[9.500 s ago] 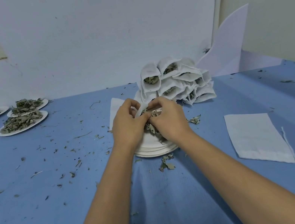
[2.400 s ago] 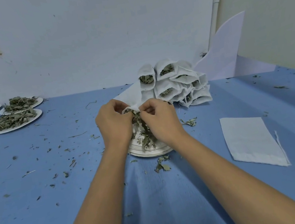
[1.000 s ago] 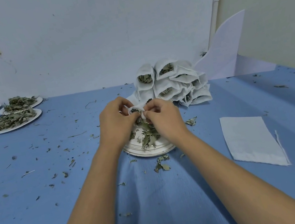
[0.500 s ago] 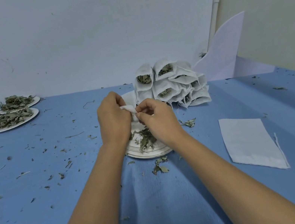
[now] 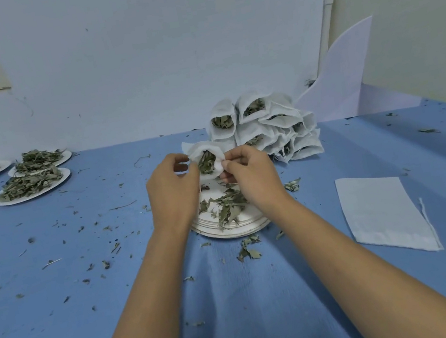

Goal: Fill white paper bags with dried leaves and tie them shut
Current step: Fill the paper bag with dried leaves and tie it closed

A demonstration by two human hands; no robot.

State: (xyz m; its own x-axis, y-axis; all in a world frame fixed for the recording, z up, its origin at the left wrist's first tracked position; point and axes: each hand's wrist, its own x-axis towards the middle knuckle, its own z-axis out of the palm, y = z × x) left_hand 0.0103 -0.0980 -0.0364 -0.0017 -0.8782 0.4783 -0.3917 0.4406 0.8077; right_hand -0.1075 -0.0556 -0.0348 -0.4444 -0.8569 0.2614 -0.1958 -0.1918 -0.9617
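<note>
You can read no words, numbers, labels or signs on anything here

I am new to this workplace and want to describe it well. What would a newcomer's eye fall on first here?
At the centre, the left hand and right hand hold an open white paper bag full of dried leaves above a plate of loose leaves. Just behind it stands a pile of filled bags, and at the far left, plates heaped with leaves sit on the blue table.
</note>
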